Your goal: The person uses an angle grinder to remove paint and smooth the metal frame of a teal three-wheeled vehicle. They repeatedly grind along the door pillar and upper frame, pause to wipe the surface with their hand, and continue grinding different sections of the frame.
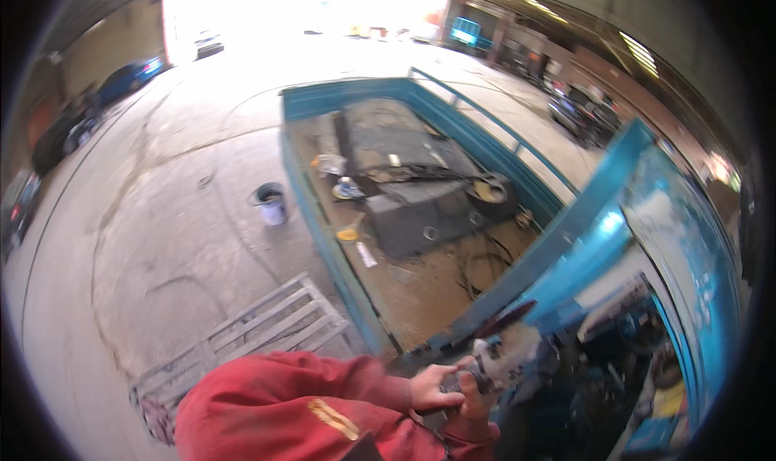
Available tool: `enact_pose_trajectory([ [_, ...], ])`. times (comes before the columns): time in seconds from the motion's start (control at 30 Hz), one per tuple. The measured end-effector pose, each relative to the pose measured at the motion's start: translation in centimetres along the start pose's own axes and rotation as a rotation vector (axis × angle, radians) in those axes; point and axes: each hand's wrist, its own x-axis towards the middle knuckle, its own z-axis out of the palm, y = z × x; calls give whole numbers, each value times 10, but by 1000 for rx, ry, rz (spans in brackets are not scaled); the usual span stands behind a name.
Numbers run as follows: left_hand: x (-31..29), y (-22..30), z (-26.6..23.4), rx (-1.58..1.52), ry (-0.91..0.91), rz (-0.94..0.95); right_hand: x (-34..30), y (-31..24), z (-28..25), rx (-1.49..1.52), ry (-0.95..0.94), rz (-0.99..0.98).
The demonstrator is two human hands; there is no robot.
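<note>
Both my hands are closed round one hand-held tool (478, 370), dark with a pale end; blur and my fingers hide its exact kind. My left hand (433, 386), reaching across in a red sleeve, wraps it from the left. Against it on the right is my right hand (472, 399), its sleeve coming up from below. The tool is close to the rear of a blue truck cab (614, 226), whose paint has pale, patchy areas. Contact between the tool and the panel cannot be made out. A dark red strip (507, 319) shows on the cab just beyond the tool.
Behind the cab stretches a blue truck bed (323, 247) holding dark covers (420, 210) and a round tape-like ring (488, 189). A slatted metal frame (267, 319) stands beside my left arm. A bucket (272, 205) and hoses lie on the concrete floor. Cars (582, 113) are parked farther off.
</note>
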Motion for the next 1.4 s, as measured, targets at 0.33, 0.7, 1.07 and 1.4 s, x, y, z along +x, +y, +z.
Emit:
enact_pose_trajectory([
  [0.33,22,-5,7,-130,-191,84,5,-12,-11,97,89,-72],
  [0.7,32,3,15,-124,-387,-55,-3,-12,-15,119,349,-82],
  [1.07,15,3,-10,190,-466,332,-2,-34,-16,140,443,-38],
  [1.4,19,-4,-29,360,-640,588,-5,-41,-9,123,473,-28],
])
